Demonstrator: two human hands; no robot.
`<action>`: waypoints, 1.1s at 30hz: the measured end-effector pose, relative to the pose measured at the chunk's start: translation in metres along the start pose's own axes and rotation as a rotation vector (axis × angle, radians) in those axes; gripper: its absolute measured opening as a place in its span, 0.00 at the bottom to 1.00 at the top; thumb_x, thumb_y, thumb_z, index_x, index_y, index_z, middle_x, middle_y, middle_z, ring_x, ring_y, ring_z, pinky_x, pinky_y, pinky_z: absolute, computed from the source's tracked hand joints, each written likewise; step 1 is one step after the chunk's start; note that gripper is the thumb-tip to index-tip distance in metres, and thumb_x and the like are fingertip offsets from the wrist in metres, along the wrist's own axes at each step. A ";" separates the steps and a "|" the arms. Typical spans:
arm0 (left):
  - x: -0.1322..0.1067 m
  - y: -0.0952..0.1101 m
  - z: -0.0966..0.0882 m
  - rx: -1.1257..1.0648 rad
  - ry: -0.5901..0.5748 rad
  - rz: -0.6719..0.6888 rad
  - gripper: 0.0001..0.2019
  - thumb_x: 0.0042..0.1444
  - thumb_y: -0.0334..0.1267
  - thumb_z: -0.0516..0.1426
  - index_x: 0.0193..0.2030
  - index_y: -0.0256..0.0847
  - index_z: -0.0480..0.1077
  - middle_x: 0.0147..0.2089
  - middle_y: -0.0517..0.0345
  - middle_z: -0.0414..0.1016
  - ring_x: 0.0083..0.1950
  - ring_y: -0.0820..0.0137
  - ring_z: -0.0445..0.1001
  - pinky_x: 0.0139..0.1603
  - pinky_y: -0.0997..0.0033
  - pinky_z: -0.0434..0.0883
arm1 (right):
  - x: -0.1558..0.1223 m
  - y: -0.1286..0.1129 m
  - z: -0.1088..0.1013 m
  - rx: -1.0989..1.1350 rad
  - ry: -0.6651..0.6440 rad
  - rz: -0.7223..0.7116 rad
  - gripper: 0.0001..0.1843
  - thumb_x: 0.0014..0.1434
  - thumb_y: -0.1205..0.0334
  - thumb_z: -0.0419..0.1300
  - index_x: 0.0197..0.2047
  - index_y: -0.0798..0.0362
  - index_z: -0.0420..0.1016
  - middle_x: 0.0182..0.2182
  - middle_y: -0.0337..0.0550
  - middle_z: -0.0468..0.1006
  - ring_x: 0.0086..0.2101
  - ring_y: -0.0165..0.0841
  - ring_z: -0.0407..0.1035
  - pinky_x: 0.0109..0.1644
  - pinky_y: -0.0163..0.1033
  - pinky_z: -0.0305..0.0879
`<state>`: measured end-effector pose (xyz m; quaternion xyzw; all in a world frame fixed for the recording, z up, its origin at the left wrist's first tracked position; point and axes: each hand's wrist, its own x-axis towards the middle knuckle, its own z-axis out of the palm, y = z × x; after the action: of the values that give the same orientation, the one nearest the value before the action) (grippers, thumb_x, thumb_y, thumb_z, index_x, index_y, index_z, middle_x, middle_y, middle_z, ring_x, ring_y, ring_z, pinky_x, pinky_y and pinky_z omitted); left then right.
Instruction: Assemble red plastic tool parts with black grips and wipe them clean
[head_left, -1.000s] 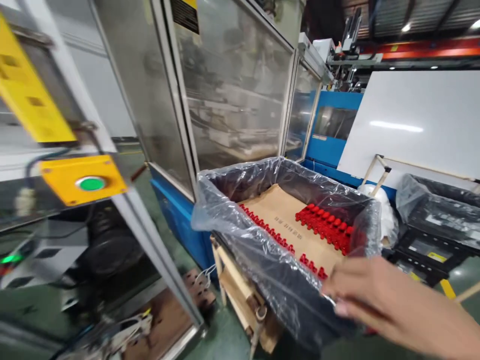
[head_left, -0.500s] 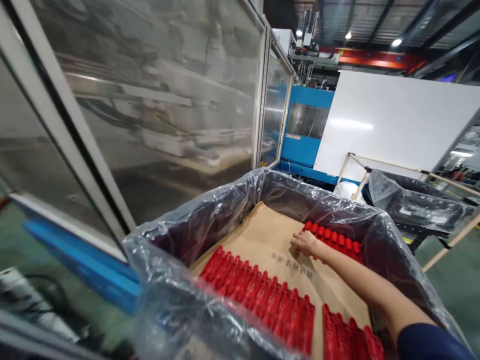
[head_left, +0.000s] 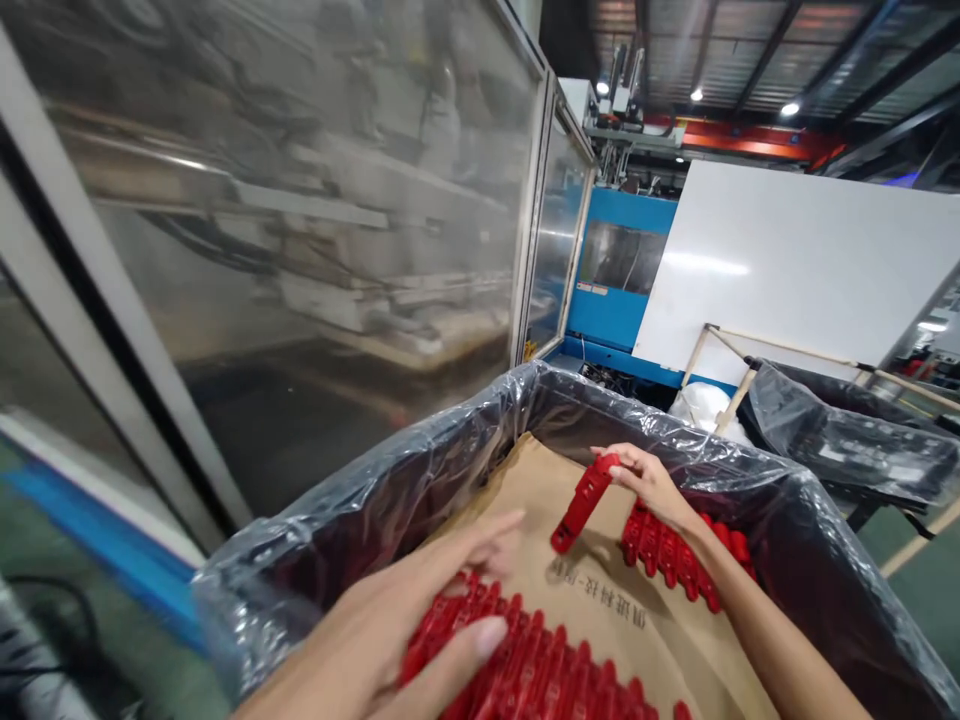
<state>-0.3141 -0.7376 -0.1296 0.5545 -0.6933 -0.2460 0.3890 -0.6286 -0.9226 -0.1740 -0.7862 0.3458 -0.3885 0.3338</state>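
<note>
My right hand (head_left: 651, 484) pinches one end of a long red plastic part (head_left: 581, 502) with holes in it. That part slants down to the left, over a brown paper sheet (head_left: 529, 480) with printed characters. Just right of it, a row of similar red parts (head_left: 675, 555) lies side by side near the far right corner. My left hand (head_left: 405, 600) reaches in from the lower left, thumb and fingers apart, nothing seen in it. Beneath and beside it is a nearer row of red parts (head_left: 532, 655), partly hidden by the hand.
A large bin lined with clear plastic film (head_left: 360, 500) surrounds the parts. Glazed machine panels (head_left: 337, 220) stand close along the left. Behind are a blue machine (head_left: 615, 250), a white board (head_left: 795, 270) and a pipe-framed rack with another lined box (head_left: 847, 430) at right.
My left hand has come into view over the nearer row. My right hand, earlier at the far row's left end, now holds up a red part. The view has shifted slightly.
</note>
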 end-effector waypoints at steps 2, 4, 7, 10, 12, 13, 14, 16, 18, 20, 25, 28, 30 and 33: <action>0.026 0.030 0.002 0.038 -0.223 -0.006 0.35 0.52 0.59 0.56 0.66 0.54 0.60 0.69 0.58 0.62 0.68 0.53 0.60 0.68 0.49 0.55 | 0.000 -0.026 0.002 0.188 -0.021 -0.031 0.16 0.64 0.48 0.57 0.48 0.49 0.69 0.53 0.51 0.76 0.48 0.39 0.74 0.49 0.46 0.72; 0.047 0.048 0.011 0.035 -0.348 -0.044 0.39 0.52 0.59 0.57 0.69 0.47 0.55 0.73 0.53 0.52 0.72 0.51 0.51 0.70 0.47 0.49 | -0.003 -0.047 0.005 0.334 -0.026 -0.065 0.16 0.62 0.48 0.59 0.48 0.48 0.70 0.54 0.50 0.77 0.47 0.38 0.75 0.48 0.44 0.73; 0.068 0.058 0.031 -0.209 -0.494 -0.041 0.46 0.47 0.54 0.64 0.69 0.38 0.54 0.71 0.42 0.56 0.69 0.49 0.57 0.67 0.50 0.58 | -0.006 -0.065 0.007 0.494 -0.003 -0.119 0.17 0.60 0.46 0.62 0.46 0.47 0.71 0.52 0.49 0.78 0.43 0.37 0.77 0.48 0.44 0.73; 0.082 0.061 0.051 -0.501 -0.654 -0.051 0.39 0.43 0.50 0.66 0.61 0.36 0.64 0.57 0.44 0.74 0.56 0.54 0.72 0.57 0.55 0.68 | -0.007 -0.073 0.005 0.599 0.035 -0.160 0.18 0.57 0.46 0.65 0.45 0.47 0.72 0.50 0.49 0.79 0.44 0.38 0.77 0.49 0.46 0.73; 0.087 0.064 0.059 -0.549 -0.668 -0.084 0.31 0.44 0.50 0.66 0.53 0.36 0.71 0.48 0.49 0.78 0.49 0.57 0.74 0.54 0.57 0.69 | -0.007 -0.075 0.001 0.642 0.065 -0.179 0.18 0.57 0.47 0.66 0.45 0.47 0.72 0.50 0.48 0.79 0.47 0.40 0.75 0.50 0.46 0.73; 0.090 0.066 0.062 -0.547 -0.653 -0.094 0.28 0.44 0.50 0.66 0.50 0.36 0.72 0.45 0.51 0.78 0.48 0.59 0.74 0.53 0.58 0.68 | -0.007 -0.076 -0.002 0.657 0.080 -0.185 0.17 0.57 0.48 0.66 0.45 0.47 0.73 0.51 0.49 0.79 0.48 0.40 0.75 0.50 0.46 0.73; 0.092 0.068 0.064 -0.542 -0.639 -0.095 0.26 0.44 0.50 0.66 0.48 0.36 0.73 0.44 0.52 0.78 0.48 0.60 0.73 0.53 0.59 0.67 | -0.008 -0.077 -0.004 0.668 0.092 -0.189 0.17 0.57 0.48 0.66 0.46 0.47 0.73 0.51 0.49 0.78 0.48 0.40 0.75 0.48 0.45 0.74; 0.094 0.074 0.065 -0.543 -0.632 -0.094 0.25 0.45 0.50 0.65 0.46 0.37 0.73 0.43 0.54 0.77 0.48 0.61 0.72 0.53 0.60 0.65 | -0.009 -0.078 -0.009 0.680 0.114 -0.197 0.17 0.57 0.49 0.66 0.46 0.48 0.73 0.50 0.49 0.79 0.47 0.39 0.76 0.46 0.44 0.75; 0.097 0.079 0.064 -0.548 -0.637 -0.099 0.25 0.44 0.51 0.66 0.46 0.36 0.73 0.42 0.54 0.76 0.46 0.62 0.71 0.52 0.61 0.65 | -0.011 -0.079 -0.012 0.676 0.127 -0.202 0.17 0.57 0.49 0.66 0.46 0.48 0.73 0.49 0.48 0.79 0.46 0.39 0.76 0.45 0.44 0.75; 0.099 0.083 0.063 -0.556 -0.648 -0.104 0.26 0.43 0.51 0.66 0.46 0.36 0.73 0.41 0.54 0.76 0.45 0.63 0.70 0.51 0.62 0.64 | -0.012 -0.080 -0.014 0.660 0.130 -0.208 0.17 0.57 0.49 0.66 0.46 0.48 0.73 0.49 0.48 0.79 0.46 0.39 0.76 0.46 0.43 0.75; 0.110 0.084 0.067 -0.560 -0.644 -0.086 0.19 0.44 0.48 0.65 0.39 0.37 0.73 0.36 0.59 0.73 0.41 0.66 0.68 0.47 0.66 0.63 | -0.007 -0.074 -0.024 0.543 0.107 -0.200 0.20 0.61 0.45 0.60 0.51 0.46 0.69 0.54 0.49 0.76 0.48 0.39 0.74 0.48 0.44 0.74; 0.119 0.080 0.074 -0.552 -0.586 -0.042 0.15 0.43 0.45 0.66 0.32 0.38 0.70 0.28 0.66 0.64 0.32 0.72 0.60 0.36 0.71 0.58 | -0.001 -0.049 -0.037 0.242 0.051 -0.122 0.28 0.66 0.40 0.45 0.63 0.45 0.57 0.59 0.51 0.69 0.50 0.38 0.73 0.51 0.47 0.72; 0.123 0.077 0.076 -0.561 -0.533 -0.021 0.15 0.42 0.44 0.67 0.30 0.39 0.68 0.26 0.69 0.60 0.29 0.74 0.56 0.33 0.72 0.55 | -0.003 -0.020 -0.041 0.025 -0.010 -0.032 0.26 0.67 0.45 0.44 0.63 0.46 0.57 0.59 0.49 0.68 0.52 0.38 0.71 0.55 0.47 0.69; 0.128 0.074 0.074 -0.603 -0.438 -0.035 0.16 0.43 0.46 0.67 0.34 0.38 0.72 0.29 0.66 0.66 0.32 0.72 0.61 0.37 0.71 0.58 | -0.020 0.032 -0.024 -0.301 -0.159 0.171 0.17 0.57 0.59 0.61 0.50 0.52 0.73 0.52 0.51 0.74 0.53 0.45 0.68 0.59 0.55 0.63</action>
<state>-0.4270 -0.8476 -0.0812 0.3610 -0.6467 -0.5587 0.3733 -0.6670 -0.9299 -0.1954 -0.8231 0.4383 -0.2394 0.2705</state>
